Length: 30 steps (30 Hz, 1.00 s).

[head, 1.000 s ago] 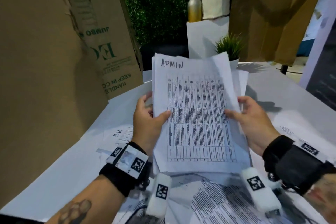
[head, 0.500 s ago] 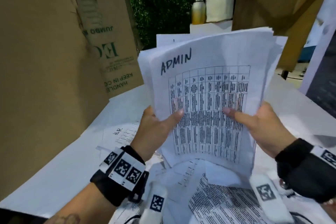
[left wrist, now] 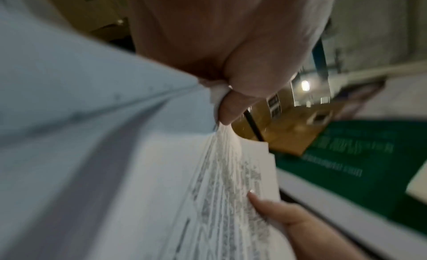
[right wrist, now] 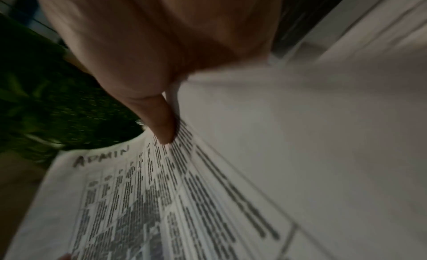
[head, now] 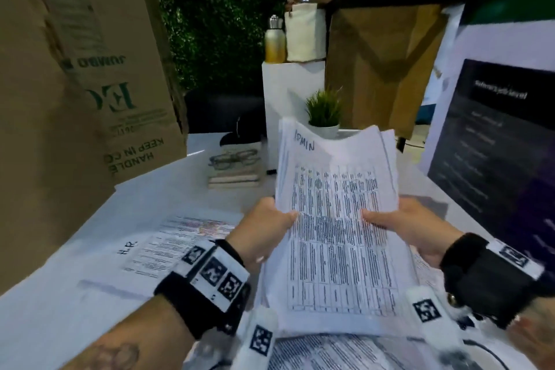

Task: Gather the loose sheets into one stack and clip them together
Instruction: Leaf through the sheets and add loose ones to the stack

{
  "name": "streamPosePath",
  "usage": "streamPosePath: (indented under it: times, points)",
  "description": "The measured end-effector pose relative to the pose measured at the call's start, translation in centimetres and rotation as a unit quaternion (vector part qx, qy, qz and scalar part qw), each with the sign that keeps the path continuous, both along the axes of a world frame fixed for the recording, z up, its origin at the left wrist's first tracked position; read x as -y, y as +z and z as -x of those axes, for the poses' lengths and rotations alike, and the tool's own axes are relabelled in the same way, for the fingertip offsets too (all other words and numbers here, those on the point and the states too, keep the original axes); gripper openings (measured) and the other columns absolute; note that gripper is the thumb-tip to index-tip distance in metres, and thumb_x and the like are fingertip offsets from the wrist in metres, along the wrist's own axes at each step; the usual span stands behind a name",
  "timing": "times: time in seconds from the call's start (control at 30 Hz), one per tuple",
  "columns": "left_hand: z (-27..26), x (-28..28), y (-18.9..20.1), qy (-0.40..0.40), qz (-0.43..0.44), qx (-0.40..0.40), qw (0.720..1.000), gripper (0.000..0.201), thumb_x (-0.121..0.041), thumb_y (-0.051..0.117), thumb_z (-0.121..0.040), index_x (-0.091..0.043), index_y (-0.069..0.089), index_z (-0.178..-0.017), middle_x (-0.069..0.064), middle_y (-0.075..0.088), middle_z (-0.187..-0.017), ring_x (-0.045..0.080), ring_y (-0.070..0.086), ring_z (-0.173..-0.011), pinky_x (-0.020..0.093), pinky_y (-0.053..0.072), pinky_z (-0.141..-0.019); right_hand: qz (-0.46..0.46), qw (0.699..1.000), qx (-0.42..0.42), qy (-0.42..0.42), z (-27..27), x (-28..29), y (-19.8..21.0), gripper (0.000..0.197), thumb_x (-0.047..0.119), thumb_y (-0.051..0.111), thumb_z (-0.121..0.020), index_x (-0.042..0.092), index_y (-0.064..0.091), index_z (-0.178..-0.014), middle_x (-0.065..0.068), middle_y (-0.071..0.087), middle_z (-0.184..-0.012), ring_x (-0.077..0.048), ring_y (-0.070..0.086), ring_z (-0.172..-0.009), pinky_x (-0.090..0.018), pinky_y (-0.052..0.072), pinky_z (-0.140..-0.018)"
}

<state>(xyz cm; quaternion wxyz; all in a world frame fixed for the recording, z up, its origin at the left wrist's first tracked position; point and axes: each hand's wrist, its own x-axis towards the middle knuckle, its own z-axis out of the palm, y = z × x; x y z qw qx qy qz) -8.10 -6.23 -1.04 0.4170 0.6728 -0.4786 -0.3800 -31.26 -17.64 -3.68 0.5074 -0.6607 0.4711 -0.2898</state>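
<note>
A white table (head: 54,306) strewn with paper stands among tall brown cardboard boxes (head: 45,117). Nearest, printed loose sheets (head: 330,351) lie at the table's front edge. Above them both hands hold up a stack of white sheets printed with a table and handwritten "ADMIN" (head: 333,237). The left hand (head: 264,231) pinches its left edge, thumb on the front; the right hand (head: 411,228) pinches the right edge likewise. To the left a printed page marked "H.R." (head: 168,246) lies flat. Farther back, dark-rimmed glasses (head: 232,158) rest on stacked books (head: 234,179), and a small green potted plant (head: 324,112) stands beyond the stack.
</note>
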Motion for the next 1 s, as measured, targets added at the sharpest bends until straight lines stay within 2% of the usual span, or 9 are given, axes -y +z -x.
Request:
streamPosePath:
  times: [0.07, 0.17, 0.23, 0.37, 0.47, 0.63, 0.73, 0.83, 1.0]
  points:
    - [1.2, 1.2, -2.0, 0.003, -0.044, 0.053, 0.998, 0.018, -0.025, 0.052, -0.093, -0.013, 0.063, -0.101, 0.008, 0.067, -0.090, 0.026, 0.064, -0.080, 0.030, 0.052, -0.071, -0.008, 1.000, -0.004, -0.007, 0.7, 0.1, -1.5, 0.049, 0.035, 0.079, -0.080, 0.013, 0.068, -0.122, -0.001, 0.073, -0.122, -0.019, 0.067, -0.113, -0.047, 0.042, -0.111]
    - [1.6, 3.0, -5.1, 0.020, -0.126, 0.127, 0.984, 0.041, -0.027, 0.049, -0.084, -0.007, 0.057, -0.119, 0.016, 0.060, -0.123, 0.033, 0.061, -0.109, 0.045, 0.053, -0.095, 0.017, 0.999, -0.042, -0.004, 1.0, 0.0, -3.1, 0.024, 0.020, 0.068, -0.091, 0.016, 0.071, -0.115, -0.001, 0.075, -0.113, -0.015, 0.068, -0.103, -0.034, 0.050, -0.096]
    - [1.4, 3.8, -6.0, 0.039, -0.148, 0.179, 0.972, 0.043, -0.024, 0.048, -0.086, -0.010, 0.053, -0.126, 0.013, 0.050, -0.130, 0.034, 0.052, -0.119, 0.050, 0.048, -0.101, 0.048, 0.996, -0.068, -0.013, 0.8, 0.0, -3.6, 0.012, 0.022, 0.068, -0.092, 0.019, 0.073, -0.102, 0.001, 0.076, -0.105, -0.016, 0.070, -0.098, -0.031, 0.051, -0.087]
    - [1.0, 4.9, -6.8, 0.048, -0.147, 0.139, 0.978, 0.052, -0.026, 0.047, -0.080, -0.014, 0.052, -0.130, 0.014, 0.056, -0.131, 0.037, 0.055, -0.121, 0.053, 0.051, -0.100, 0.065, 0.995, -0.072, -0.025, 0.7, 0.1, -3.8, 0.010, 0.024, 0.068, -0.092, 0.019, 0.074, -0.099, 0.004, 0.077, -0.101, -0.018, 0.070, -0.098, -0.035, 0.050, -0.087]
    - [0.3, 6.0, -8.7, 0.061, -0.135, 0.101, 0.984, 0.058, -0.028, 0.048, -0.075, -0.019, 0.054, -0.132, 0.009, 0.061, -0.129, 0.035, 0.058, -0.118, 0.054, 0.051, -0.098, 0.059, 0.996, -0.065, -0.023, 0.7, 0.1, -3.8, 0.012, 0.026, 0.068, -0.092, 0.022, 0.073, -0.102, 0.007, 0.077, -0.102, -0.018, 0.070, -0.099, -0.043, 0.050, -0.098]
    - [1.7, 4.2, -7.1, 0.085, -0.032, 0.068, 0.994, 0.022, -0.016, 0.053, -0.083, -0.012, 0.067, -0.099, 0.011, 0.068, -0.108, 0.026, 0.069, -0.087, 0.039, 0.061, -0.076, 0.038, 0.998, -0.032, -0.034, 0.9, -0.1, -3.7, 0.015, 0.025, 0.068, -0.091, 0.023, 0.072, -0.105, 0.006, 0.077, -0.106, -0.019, 0.070, -0.103, -0.049, 0.047, -0.105]
    - [2.5, 3.5, -6.4, 0.095, 0.051, 0.127, 0.986, 0.017, -0.016, 0.056, -0.091, -0.013, 0.068, -0.102, 0.001, 0.062, -0.109, 0.020, 0.066, -0.086, 0.035, 0.061, -0.074, 0.025, 0.999, -0.004, -0.048, 1.4, -0.3, -3.7, 0.026, 0.024, 0.069, -0.090, 0.019, 0.070, -0.116, 0.004, 0.075, -0.112, -0.019, 0.068, -0.107, -0.047, 0.045, -0.107]
    - [3.1, 3.0, -5.7, 0.075, 0.065, 0.116, 0.988, 0.016, -0.018, 0.052, -0.093, -0.014, 0.066, -0.100, 0.001, 0.064, -0.090, 0.020, 0.059, -0.069, 0.031, 0.052, -0.058, 0.016, 0.997, 0.022, -0.071, 1.8, -0.5, -3.7, 0.030, 0.024, 0.071, -0.088, 0.018, 0.069, -0.118, 0.004, 0.074, -0.111, -0.018, 0.067, -0.105, -0.041, 0.047, -0.101]
    - [2.6, 2.7, -6.0, 0.056, -0.005, 0.016, 0.998, 0.028, -0.019, 0.053, -0.088, -0.019, 0.068, -0.111, 0.001, 0.073, -0.103, 0.021, 0.066, -0.079, 0.033, 0.057, -0.071, 0.008, 0.994, 0.035, -0.099, 2.5, -0.6, -3.9, 0.022, 0.021, 0.074, -0.085, 0.019, 0.071, -0.107, -0.001, 0.075, -0.108, -0.023, 0.069, -0.101, -0.049, 0.050, -0.100]
